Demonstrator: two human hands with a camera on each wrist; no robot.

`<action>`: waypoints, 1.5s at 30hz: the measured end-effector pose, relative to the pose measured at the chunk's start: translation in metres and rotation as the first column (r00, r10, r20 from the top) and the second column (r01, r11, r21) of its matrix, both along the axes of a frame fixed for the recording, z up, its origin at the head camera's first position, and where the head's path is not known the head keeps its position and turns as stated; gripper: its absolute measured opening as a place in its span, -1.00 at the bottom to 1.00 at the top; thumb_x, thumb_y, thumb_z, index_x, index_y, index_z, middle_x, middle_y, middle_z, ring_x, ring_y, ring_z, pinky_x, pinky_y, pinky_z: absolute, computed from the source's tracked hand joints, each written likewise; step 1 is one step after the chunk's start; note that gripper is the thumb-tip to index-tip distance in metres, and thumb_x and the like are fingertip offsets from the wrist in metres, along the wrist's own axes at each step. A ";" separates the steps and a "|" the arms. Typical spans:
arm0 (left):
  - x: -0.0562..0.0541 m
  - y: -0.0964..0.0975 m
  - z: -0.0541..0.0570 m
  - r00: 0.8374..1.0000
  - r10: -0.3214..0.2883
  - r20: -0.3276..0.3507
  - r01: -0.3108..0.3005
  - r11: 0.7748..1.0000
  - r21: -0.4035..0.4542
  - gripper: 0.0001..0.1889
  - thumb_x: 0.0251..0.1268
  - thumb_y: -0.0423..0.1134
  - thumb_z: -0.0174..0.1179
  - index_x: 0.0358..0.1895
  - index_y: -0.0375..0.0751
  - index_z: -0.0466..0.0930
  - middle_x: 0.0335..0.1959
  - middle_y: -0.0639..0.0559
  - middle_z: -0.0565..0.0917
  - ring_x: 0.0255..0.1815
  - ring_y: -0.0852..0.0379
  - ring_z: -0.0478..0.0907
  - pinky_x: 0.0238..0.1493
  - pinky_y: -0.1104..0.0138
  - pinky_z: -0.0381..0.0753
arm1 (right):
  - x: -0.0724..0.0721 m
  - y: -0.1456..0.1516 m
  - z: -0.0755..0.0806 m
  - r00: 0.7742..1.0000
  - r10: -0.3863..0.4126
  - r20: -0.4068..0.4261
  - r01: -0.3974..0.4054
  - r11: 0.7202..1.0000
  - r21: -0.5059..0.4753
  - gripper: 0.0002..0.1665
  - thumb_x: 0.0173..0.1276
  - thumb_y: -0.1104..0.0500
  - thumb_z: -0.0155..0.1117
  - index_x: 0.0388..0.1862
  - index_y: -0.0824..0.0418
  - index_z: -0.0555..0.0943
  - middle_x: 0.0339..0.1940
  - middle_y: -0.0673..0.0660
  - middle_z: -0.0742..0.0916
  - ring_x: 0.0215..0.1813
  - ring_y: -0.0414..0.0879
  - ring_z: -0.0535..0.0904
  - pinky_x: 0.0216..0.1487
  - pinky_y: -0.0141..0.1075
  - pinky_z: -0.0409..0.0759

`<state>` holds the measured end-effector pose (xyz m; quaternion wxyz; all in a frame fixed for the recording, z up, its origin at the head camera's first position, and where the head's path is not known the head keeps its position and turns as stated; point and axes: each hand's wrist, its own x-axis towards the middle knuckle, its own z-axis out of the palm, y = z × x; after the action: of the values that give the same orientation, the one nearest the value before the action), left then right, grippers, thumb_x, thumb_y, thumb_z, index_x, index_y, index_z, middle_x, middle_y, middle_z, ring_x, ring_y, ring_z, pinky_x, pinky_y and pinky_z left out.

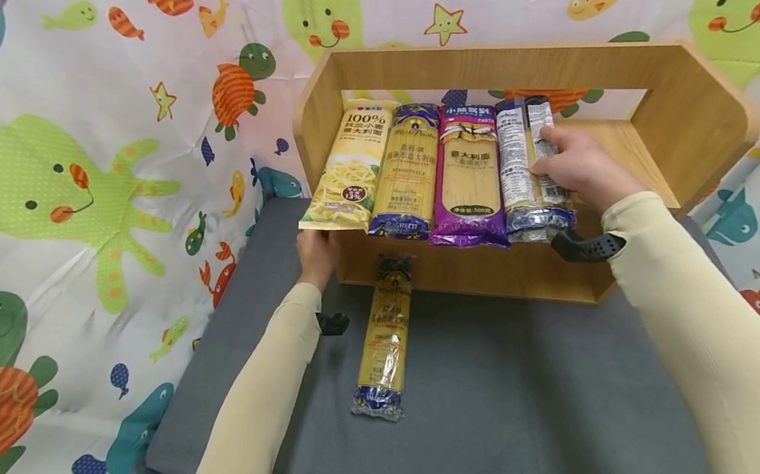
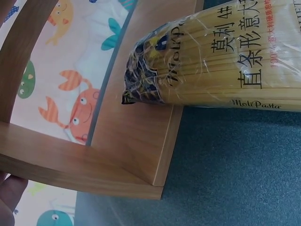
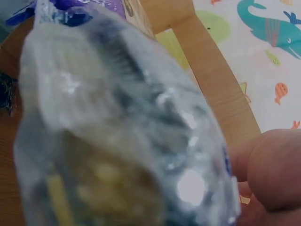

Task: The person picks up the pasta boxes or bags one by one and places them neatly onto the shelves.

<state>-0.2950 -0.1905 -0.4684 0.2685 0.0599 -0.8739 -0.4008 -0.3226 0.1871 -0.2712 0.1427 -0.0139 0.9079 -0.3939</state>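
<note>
My right hand point(image 1: 582, 165) grips the rightmost pasta pack point(image 1: 514, 147), its printed back label facing up, on the upper board of a wooden shelf point(image 1: 506, 66). In the right wrist view this clear-wrapped pack point(image 3: 94, 94) is blurred and close, with fingers at its right. To its left lie a purple pasta pack point(image 1: 471, 177), a blue-ended spaghetti pack point(image 1: 408, 171) and a cream-yellow pasta pack point(image 1: 351, 162). My left hand point(image 1: 316, 256) holds the shelf's left side, partly hidden below the yellow pack; its fingers point(image 2: 13, 190) touch the wood in the left wrist view.
Another spaghetti pack point(image 1: 386, 337) lies on the grey padded surface point(image 1: 507, 417), its far end on the shelf's lower board point(image 1: 487, 270). A cartoon-printed cloth point(image 1: 77, 238) hangs behind and at both sides. The shelf's right panel point(image 1: 702, 131) stands beyond my right hand.
</note>
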 end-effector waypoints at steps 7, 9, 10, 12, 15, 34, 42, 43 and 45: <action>0.001 0.001 0.001 1.000 -0.003 0.006 0.002 1.000 0.010 -0.67 0.55 -0.30 0.10 0.25 -0.31 0.58 0.06 -0.32 0.74 0.08 -0.26 0.72 0.06 -0.06 0.68 | 0.004 -0.001 -0.002 1.000 0.029 -0.007 -0.028 0.998 0.061 -0.11 0.61 0.11 -0.07 0.69 0.05 -0.30 0.66 0.45 0.05 0.37 0.28 0.28 0.11 -0.15 0.50; 0.001 0.001 0.001 1.000 -0.002 0.000 0.002 1.000 0.012 -0.68 0.54 -0.30 0.11 0.24 -0.31 0.58 0.06 -0.32 0.75 0.07 -0.26 0.72 0.06 -0.05 0.68 | 0.004 0.000 -0.002 0.999 0.032 -0.005 -0.032 0.998 0.060 -0.11 0.61 0.11 -0.07 0.70 0.06 -0.30 0.66 0.46 0.05 0.35 0.27 0.29 0.04 -0.21 0.52; 0.001 0.001 0.000 1.000 0.000 -0.002 0.000 1.000 0.011 -0.68 0.54 -0.30 0.12 0.24 -0.32 0.59 0.05 -0.32 0.75 0.07 -0.25 0.72 0.05 -0.05 0.68 | 0.005 0.000 -0.002 1.000 0.030 -0.003 -0.030 0.998 0.056 -0.11 0.61 0.11 -0.07 0.70 0.05 -0.29 0.65 0.46 0.07 0.34 0.26 0.31 -0.01 -0.26 0.53; 0.001 0.001 0.000 1.000 0.002 -0.008 -0.002 1.000 0.007 -0.69 0.53 -0.31 0.13 0.23 -0.32 0.60 0.04 -0.32 0.75 0.06 -0.26 0.72 0.04 -0.06 0.69 | 0.004 0.000 -0.002 1.000 0.022 0.003 -0.022 0.999 0.042 -0.10 0.60 0.11 -0.05 0.70 0.04 -0.28 0.64 0.47 0.08 0.28 0.24 0.36 -0.12 -0.33 0.56; 0.000 -0.001 0.000 1.000 -0.003 -0.014 0.003 1.000 0.000 -0.69 0.53 -0.30 0.13 0.22 -0.33 0.60 0.03 -0.33 0.75 0.04 -0.27 0.72 0.03 -0.06 0.68 | 0.004 -0.001 -0.001 1.000 -0.001 0.002 0.001 1.000 0.030 -0.08 0.59 0.10 -0.01 0.71 0.03 -0.27 0.63 0.49 0.12 0.24 0.22 0.41 -0.21 -0.36 0.59; -0.004 -0.004 -0.004 0.999 -0.023 -0.045 0.023 1.000 -0.001 -0.69 0.54 -0.26 0.12 0.21 -0.28 0.61 0.02 -0.31 0.76 0.03 -0.28 0.73 0.03 -0.09 0.67 | 0.063 0.039 -0.004 0.968 -0.137 -0.212 0.156 0.985 0.077 -0.36 0.53 -0.19 0.07 0.30 0.27 0.47 -0.08 0.18 0.69 -0.15 -0.02 0.58 -0.30 -0.30 0.53; -0.005 -0.004 -0.003 0.997 -0.028 -0.074 0.026 0.999 -0.028 -0.74 0.53 -0.32 0.09 0.14 -0.29 0.64 -0.15 -0.33 0.79 -0.21 -0.31 0.76 -0.15 -0.13 0.67 | 0.075 0.082 -0.046 1.000 -0.014 -0.025 0.016 0.996 0.086 -0.52 0.62 0.05 0.02 0.23 0.44 0.43 -0.42 -0.10 0.69 -0.38 -0.19 0.59 -0.35 -0.28 0.57; -0.004 -0.004 -0.003 0.997 -0.029 -0.072 0.027 0.999 -0.028 -0.74 0.52 -0.33 0.09 0.13 -0.29 0.64 -0.17 -0.33 0.79 -0.23 -0.31 0.76 -0.17 -0.13 0.67 | 0.076 0.084 -0.054 1.000 0.011 0.009 -0.011 0.996 0.087 -0.50 0.63 0.07 0.01 0.27 0.46 0.40 -0.37 -0.05 0.71 -0.35 -0.18 0.60 -0.33 -0.26 0.58; -0.004 -0.003 -0.004 0.997 -0.026 -0.066 0.024 0.999 -0.035 -0.74 0.53 -0.32 0.09 0.13 -0.30 0.64 -0.17 -0.33 0.79 -0.24 -0.30 0.76 -0.18 -0.12 0.67 | 0.077 0.084 -0.070 0.997 0.049 0.060 -0.054 0.995 0.087 -0.48 0.62 0.09 0.02 0.32 0.47 0.37 -0.27 0.12 0.75 -0.30 -0.13 0.63 -0.31 -0.23 0.61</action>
<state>-0.2989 -0.1938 -0.4727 0.2936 0.0310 -0.8719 -0.3908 -0.2456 0.2711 -0.3416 0.1794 -0.0194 0.9192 -0.3499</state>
